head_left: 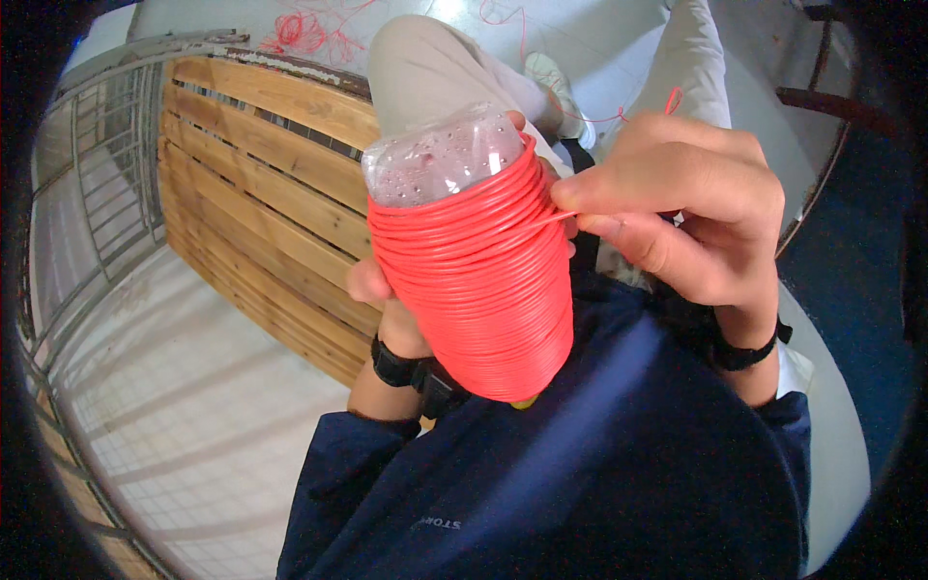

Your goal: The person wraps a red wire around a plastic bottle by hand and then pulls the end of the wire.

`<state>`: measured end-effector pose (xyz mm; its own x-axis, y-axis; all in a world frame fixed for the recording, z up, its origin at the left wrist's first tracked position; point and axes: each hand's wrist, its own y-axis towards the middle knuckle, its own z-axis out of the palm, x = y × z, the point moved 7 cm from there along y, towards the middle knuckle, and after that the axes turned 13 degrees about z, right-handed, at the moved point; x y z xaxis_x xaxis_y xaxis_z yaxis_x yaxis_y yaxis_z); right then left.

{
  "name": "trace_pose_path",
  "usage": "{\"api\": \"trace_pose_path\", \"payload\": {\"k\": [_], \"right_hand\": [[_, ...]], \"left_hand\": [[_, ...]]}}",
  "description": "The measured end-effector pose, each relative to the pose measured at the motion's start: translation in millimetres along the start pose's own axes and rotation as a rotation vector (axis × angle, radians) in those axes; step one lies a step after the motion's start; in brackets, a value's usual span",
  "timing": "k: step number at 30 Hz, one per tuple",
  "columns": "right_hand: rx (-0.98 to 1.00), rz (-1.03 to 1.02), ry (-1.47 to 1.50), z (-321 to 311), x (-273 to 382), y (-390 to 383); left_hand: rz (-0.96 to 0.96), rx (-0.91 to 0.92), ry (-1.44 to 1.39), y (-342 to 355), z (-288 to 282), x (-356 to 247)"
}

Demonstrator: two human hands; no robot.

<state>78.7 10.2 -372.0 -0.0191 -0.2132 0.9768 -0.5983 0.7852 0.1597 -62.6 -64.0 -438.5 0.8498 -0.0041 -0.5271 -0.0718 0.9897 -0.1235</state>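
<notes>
A clear plastic bottle (440, 159) is wound in close turns of red cord (474, 280); its bare, droplet-covered end points away from me. My left hand (369, 282) is wrapped round the bottle from behind, with the thumb showing on the left and most of the fingers hidden. Between thumb and forefinger, my right hand (677, 208) pinches the cord where it leaves the winding, at the bottle's right side. The upper turns lie looser and cross one another, while the lower ones sit in even rows.
A slatted wooden bench (261, 174) with a metal frame stands to the left. On the floor ahead lies a loose tangle of red cord (307, 34). My legs and a light shoe (556, 87) are beyond the bottle. A metal railing (106, 184) is at far left.
</notes>
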Motion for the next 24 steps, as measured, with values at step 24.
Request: {"api": "trace_pose_path", "payload": {"k": [24], "right_hand": [[0.015,-0.075,0.076,-2.5,2.5,-6.2]], "left_hand": [[-0.03,-0.171,-0.194,-7.0,-3.9,-0.5]]}}
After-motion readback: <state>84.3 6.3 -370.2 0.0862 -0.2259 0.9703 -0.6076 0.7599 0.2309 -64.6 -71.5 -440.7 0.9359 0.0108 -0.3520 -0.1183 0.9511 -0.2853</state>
